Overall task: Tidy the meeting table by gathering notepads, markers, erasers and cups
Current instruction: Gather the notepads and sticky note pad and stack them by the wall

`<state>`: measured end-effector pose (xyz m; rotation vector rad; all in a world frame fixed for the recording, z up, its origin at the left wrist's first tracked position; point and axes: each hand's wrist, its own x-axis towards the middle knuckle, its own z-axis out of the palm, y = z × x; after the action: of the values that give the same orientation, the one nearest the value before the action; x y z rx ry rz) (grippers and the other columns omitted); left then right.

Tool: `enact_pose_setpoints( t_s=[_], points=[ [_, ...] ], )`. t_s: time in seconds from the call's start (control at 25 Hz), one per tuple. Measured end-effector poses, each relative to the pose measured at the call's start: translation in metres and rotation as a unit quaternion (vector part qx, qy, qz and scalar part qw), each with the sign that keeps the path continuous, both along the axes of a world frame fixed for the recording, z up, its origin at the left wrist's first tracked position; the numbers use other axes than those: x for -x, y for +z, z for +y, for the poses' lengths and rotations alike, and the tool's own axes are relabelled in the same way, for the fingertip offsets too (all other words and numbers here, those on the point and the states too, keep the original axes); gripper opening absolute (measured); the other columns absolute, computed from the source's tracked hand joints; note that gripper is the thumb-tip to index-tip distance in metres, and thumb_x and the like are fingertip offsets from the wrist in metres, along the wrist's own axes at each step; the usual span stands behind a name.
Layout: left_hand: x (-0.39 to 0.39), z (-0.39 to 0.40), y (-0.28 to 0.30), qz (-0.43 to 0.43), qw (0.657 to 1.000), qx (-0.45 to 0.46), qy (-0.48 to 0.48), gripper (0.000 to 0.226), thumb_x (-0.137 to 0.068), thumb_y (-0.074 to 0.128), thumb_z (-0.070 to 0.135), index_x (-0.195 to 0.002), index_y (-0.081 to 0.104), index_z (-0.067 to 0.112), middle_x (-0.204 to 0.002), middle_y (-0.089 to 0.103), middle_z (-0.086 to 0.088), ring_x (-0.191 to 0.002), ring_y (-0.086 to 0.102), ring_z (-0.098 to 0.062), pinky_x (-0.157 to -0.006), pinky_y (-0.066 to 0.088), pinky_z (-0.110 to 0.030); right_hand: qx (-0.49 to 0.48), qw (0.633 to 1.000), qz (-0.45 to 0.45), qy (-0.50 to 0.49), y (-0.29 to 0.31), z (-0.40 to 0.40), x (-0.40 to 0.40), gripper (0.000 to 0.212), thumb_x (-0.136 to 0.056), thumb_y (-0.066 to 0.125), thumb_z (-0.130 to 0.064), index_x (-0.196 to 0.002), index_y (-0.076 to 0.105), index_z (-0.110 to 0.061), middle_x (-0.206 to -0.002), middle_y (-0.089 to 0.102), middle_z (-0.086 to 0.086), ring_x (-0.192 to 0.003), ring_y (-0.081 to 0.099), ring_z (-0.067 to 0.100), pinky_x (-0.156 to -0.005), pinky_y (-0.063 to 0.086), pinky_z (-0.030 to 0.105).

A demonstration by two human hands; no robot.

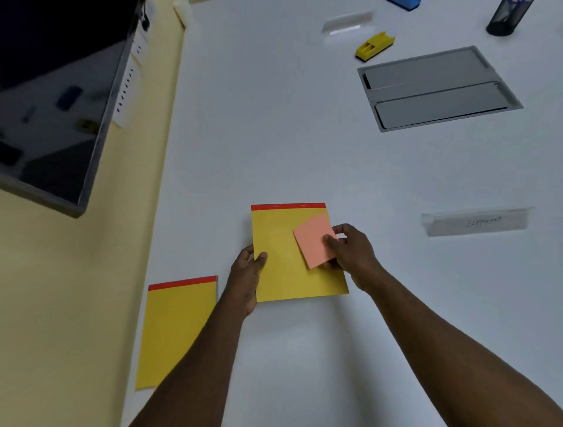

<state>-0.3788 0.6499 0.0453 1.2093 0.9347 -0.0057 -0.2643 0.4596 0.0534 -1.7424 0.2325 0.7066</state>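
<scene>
A yellow notepad with a red top strip lies on the white table in front of me. My left hand grips its left edge, thumb on top. My right hand pinches a small pink sticky-note pad that rests tilted on the notepad's right half. A second yellow notepad lies at the table's left edge, partly hidden by my left forearm. A yellow eraser sits far back on the table.
A grey cable hatch is set into the table at the right. A clear name stand with handwriting stands to my right, another stand farther back. A black mesh pen cup and a blue object sit at the far edge. A dark screen hangs at the left.
</scene>
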Motion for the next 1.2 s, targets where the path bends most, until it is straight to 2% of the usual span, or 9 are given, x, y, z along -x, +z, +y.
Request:
enact_pose_setpoints(
  t_s=[0.2,0.32,0.4,0.52,0.6,0.72,0.92,1.08,1.2],
  points=[
    [0.059,0.022,0.006,-0.023,1.000,0.006,0.013,0.028,-0.094,0.060,0.020,-0.121,0.059,0.024,-0.128,0.062,0.000,-0.112,0.059,-0.017,-0.089,0.050,-0.040,0.160,0.973,-0.164,0.029,0.001,0.039,0.047,0.010,-0.088,0.054,-0.027,-0.094,0.054,-0.019,-0.102,0.059,-0.001,-0.093,0.057,0.020,-0.074,0.045,0.033],
    [0.094,0.041,0.007,-0.018,0.999,0.037,0.035,0.034,-0.093,0.060,0.021,-0.127,0.057,0.021,-0.128,0.063,-0.004,-0.116,0.058,-0.026,-0.100,0.046,-0.052,0.106,0.989,-0.092,0.054,0.000,0.060,0.071,0.015,-0.087,0.060,-0.031,-0.097,0.057,-0.020,-0.109,0.060,-0.001,-0.102,0.058,0.023,-0.087,0.048,0.041],
    [0.112,0.054,0.009,-0.003,0.999,0.002,0.035,0.032,-0.094,0.060,0.021,-0.126,0.058,0.019,-0.125,0.065,-0.004,-0.114,0.059,-0.023,-0.099,0.047,-0.047,0.056,0.995,-0.056,0.053,-0.002,0.073,0.088,0.020,-0.088,0.062,-0.026,-0.106,0.054,-0.023,-0.106,0.062,0.001,-0.102,0.060,0.025,-0.089,0.050,0.046],
    [0.135,0.081,0.007,0.027,0.993,-0.111,0.033,0.026,-0.096,0.058,0.017,-0.121,0.060,0.023,-0.107,0.067,0.009,-0.093,0.062,-0.003,-0.076,0.050,-0.020,0.000,0.999,-0.028,0.036,-0.002,0.099,0.118,0.052,-0.089,0.063,-0.016,-0.134,0.040,-0.029,-0.111,0.059,0.003,-0.102,0.058,0.021,-0.090,0.051,0.044],
    [0.149,0.098,0.005,0.069,0.976,-0.204,0.036,0.026,-0.095,0.058,0.015,-0.119,0.062,0.023,-0.096,0.064,0.012,-0.076,0.058,0.002,-0.057,0.044,-0.010,0.002,0.999,-0.017,0.040,-0.006,0.115,0.139,0.053,-0.090,0.063,-0.016,-0.137,0.041,-0.026,-0.116,0.059,0.003,-0.103,0.057,0.020,-0.090,0.051,0.043],
    [0.174,0.130,0.002,0.154,0.942,-0.296,0.025,0.030,-0.091,0.058,0.018,-0.121,0.063,0.017,-0.109,0.067,0.002,-0.081,0.060,-0.007,-0.056,0.041,-0.018,0.046,0.993,-0.038,0.100,-0.018,0.145,0.178,0.045,-0.089,0.063,-0.022,-0.131,0.047,-0.021,-0.116,0.061,0.002,-0.097,0.058,0.018,-0.081,0.049,0.036],
    [0.199,0.160,-0.013,0.228,0.920,-0.319,-0.018,0.031,-0.086,0.057,0.020,-0.113,0.066,0.006,-0.114,0.061,-0.021,-0.090,0.063,-0.035,-0.064,0.048,-0.031,0.166,0.963,-0.097,0.188,-0.036,0.179,0.212,0.048,-0.086,0.065,-0.030,-0.128,0.051,-0.012,-0.116,0.059,0.009,-0.104,0.059,0.025,-0.084,0.046,0.034],
    [0.206,0.167,-0.023,0.279,0.901,-0.327,-0.050,0.035,-0.085,0.055,0.022,-0.112,0.064,0.000,-0.109,0.062,-0.024,-0.093,0.062,-0.039,-0.077,0.056,-0.044,0.223,0.939,-0.110,0.238,-0.049,0.192,0.227,0.047,-0.087,0.063,-0.033,-0.125,0.050,-0.008,-0.122,0.052,0.013,-0.109,0.055,0.029,-0.089,0.046,0.039],
    [0.209,0.169,-0.028,0.298,0.899,-0.316,-0.062,0.051,-0.087,0.056,0.023,-0.134,0.053,0.004,-0.130,0.054,-0.022,-0.108,0.059,-0.036,-0.089,0.053,-0.045,0.225,0.936,-0.116,0.245,-0.053,0.196,0.234,0.047,-0.087,0.064,-0.035,-0.122,0.049,-0.008,-0.122,0.048,0.012,-0.109,0.054,0.029,-0.087,0.048,0.040]
  ],
)
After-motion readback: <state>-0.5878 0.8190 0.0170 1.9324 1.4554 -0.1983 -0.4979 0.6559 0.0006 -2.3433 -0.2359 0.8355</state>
